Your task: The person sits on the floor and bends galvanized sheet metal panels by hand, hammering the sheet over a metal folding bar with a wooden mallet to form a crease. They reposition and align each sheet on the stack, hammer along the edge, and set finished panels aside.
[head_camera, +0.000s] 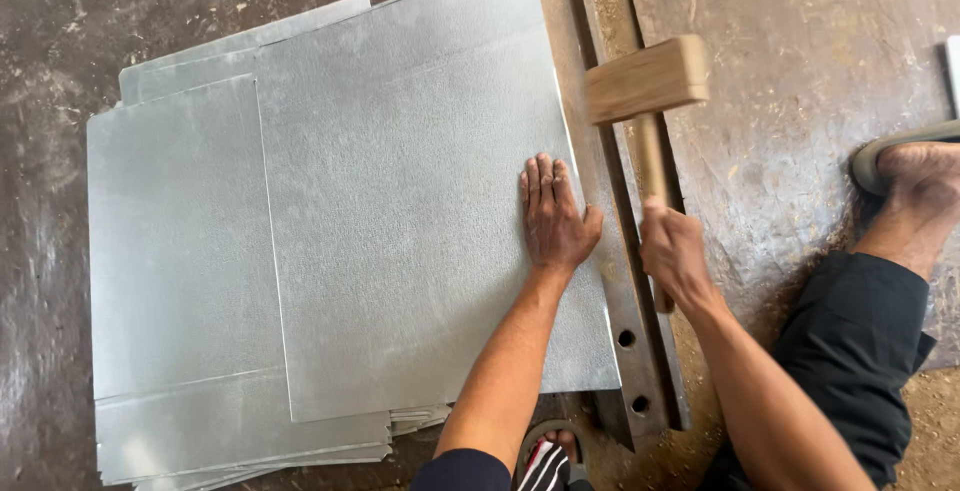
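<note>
Two hands were at work over the floor. Our left hand [553, 213] lay flat and open, palm down, fingers together and pointing away from us, pressing on the top metal sheet [420, 211] near its right edge; it gripped nothing, only bore down. Our right hand [676, 251] was closed tight around the handle of a wooden mallet [648, 79], low on the shaft, with a short stub of handle showing below the fist. The mallet's block head was raised above the hand and slightly blurred, over the steel bar [618, 281] and just beside the sheet's right edge; we could not tell whether it touched either one.

The top sheet was grey, dull and finely speckled, and it lay a little askew on a stack of similar sheets [180, 281] that spread out to the left and below it. Its right edge ran along the steel bar, which stretched lengthwise from the top of the view down toward us and showed two round holes near its lower end. The sheet's right margin rested on that bar.

Beyond the bar, on the right, the concrete floor [800, 71] was stained and scuffed. Our right leg, in a dark trouser [850, 351], was bent there, with the bare foot in a sandal [905, 166] near the right border. Another sandalled foot [552, 456] showed at the bottom, between our arms, just below the stack.
</note>
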A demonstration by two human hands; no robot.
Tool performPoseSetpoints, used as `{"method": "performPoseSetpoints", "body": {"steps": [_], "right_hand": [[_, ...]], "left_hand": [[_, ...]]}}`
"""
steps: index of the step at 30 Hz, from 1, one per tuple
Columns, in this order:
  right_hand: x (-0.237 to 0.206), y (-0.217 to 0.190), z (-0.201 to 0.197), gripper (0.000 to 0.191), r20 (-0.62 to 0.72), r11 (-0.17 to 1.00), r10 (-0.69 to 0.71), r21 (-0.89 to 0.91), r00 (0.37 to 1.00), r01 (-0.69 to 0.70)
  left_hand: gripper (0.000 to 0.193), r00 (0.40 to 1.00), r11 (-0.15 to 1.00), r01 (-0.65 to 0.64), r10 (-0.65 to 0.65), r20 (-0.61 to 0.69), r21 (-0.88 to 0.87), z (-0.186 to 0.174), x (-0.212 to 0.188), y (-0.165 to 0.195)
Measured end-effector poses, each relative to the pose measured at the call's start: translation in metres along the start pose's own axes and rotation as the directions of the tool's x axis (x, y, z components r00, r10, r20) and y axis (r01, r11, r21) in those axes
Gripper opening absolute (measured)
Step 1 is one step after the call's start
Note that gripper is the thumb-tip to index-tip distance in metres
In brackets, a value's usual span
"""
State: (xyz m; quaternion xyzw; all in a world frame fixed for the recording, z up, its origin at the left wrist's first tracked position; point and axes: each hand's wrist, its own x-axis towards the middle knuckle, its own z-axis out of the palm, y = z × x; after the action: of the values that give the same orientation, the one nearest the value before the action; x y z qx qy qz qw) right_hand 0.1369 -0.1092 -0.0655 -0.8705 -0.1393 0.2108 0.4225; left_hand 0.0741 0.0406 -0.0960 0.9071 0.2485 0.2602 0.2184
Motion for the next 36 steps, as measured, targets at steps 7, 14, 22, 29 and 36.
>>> {"method": "performPoseSetpoints", "body": {"steps": [7, 14, 22, 29, 36], "right_hand": [[-0.005, 0.018, -0.009, 0.053, -0.018, 0.994, -0.072, 0.08, 0.997, 0.074], [0.023, 0.007, 0.002, 0.065, 0.067, 0.988, 0.098, -0.13, 0.993, -0.088], [0.002, 0.0, -0.003, 0.048, 0.082, 0.91, 0.074, 0.403, 0.994, -0.101], [0.024, 0.005, 0.003, 0.043, -0.023, 0.539, 0.166, 0.839, 0.986, -0.071], [-0.048, 0.001, -0.04, 0.047, -0.13, 0.897, -0.23, 0.356, 0.965, 0.262]], "left_hand": [[0.076, 1.0, 0.999, -0.006, 0.006, 0.02, 0.034, 0.007, 0.001, -0.005], [0.076, 0.998, 0.999, 0.037, -0.037, 0.047, 0.001, 0.012, 0.003, -0.008], [0.076, 0.998, 0.999, 0.047, -0.047, 0.029, -0.018, 0.003, 0.001, -0.008], [0.079, 0.999, 0.999, 0.034, -0.034, 0.024, 0.001, 0.007, -0.001, -0.011], [0.074, 0.995, 1.0, 0.014, -0.015, 0.102, 0.014, 0.0, -0.012, -0.021]]}}
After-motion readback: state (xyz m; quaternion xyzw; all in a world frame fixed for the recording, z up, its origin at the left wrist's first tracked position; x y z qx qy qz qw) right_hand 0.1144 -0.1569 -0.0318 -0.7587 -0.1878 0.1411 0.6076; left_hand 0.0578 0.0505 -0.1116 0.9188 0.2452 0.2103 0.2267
